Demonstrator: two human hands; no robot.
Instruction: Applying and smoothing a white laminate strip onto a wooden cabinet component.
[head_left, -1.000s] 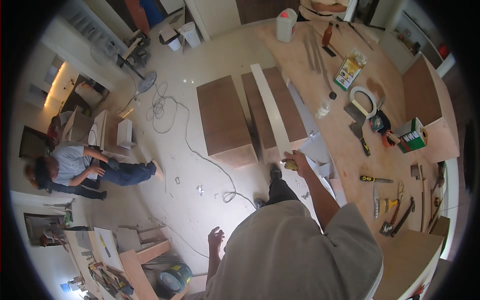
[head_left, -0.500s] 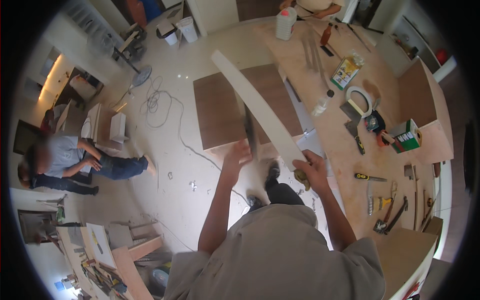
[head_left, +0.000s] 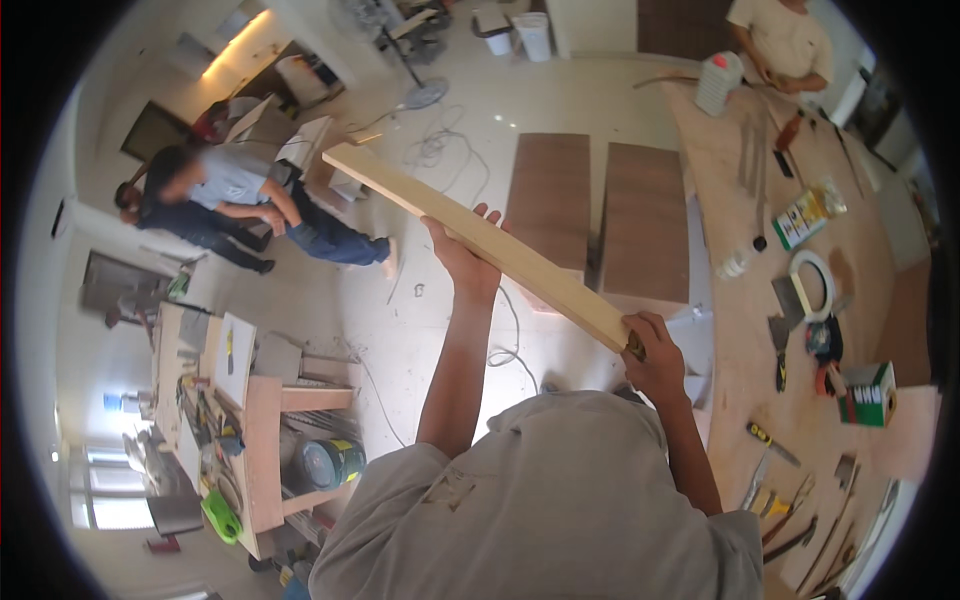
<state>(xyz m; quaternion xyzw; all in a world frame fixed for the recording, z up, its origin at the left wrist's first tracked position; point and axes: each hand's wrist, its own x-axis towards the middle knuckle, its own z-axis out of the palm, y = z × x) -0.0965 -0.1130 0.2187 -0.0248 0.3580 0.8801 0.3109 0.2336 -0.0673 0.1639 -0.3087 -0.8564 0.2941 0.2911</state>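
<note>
A long, narrow wooden board (head_left: 540, 272), pale on its face, slants across in front of me, its far end up to the left. My left hand (head_left: 465, 258) holds it from below near the middle, with fingertips showing past the far edge. My right hand (head_left: 657, 358) is closed round the near right end. Against that palm shows a bit of a small brownish thing (head_left: 636, 346), mostly hidden and too small to name. Beyond the board, two brown wood-faced cabinet boxes (head_left: 645, 225) stand side by side on the floor.
At right, a long worktable (head_left: 720, 420) bears a tape roll (head_left: 826, 285), putty knives, a bottle, cans and a jug (head_left: 718, 85); a person stands behind it. At left are two people, a tool-strewn bench (head_left: 265, 455) and a bucket (head_left: 333, 463). A cable (head_left: 515, 330) crosses the floor.
My left hand, earlier open and apart from the board, now grips it. The board's far end has swung left and its face has turned. My view has turned to the left.
</note>
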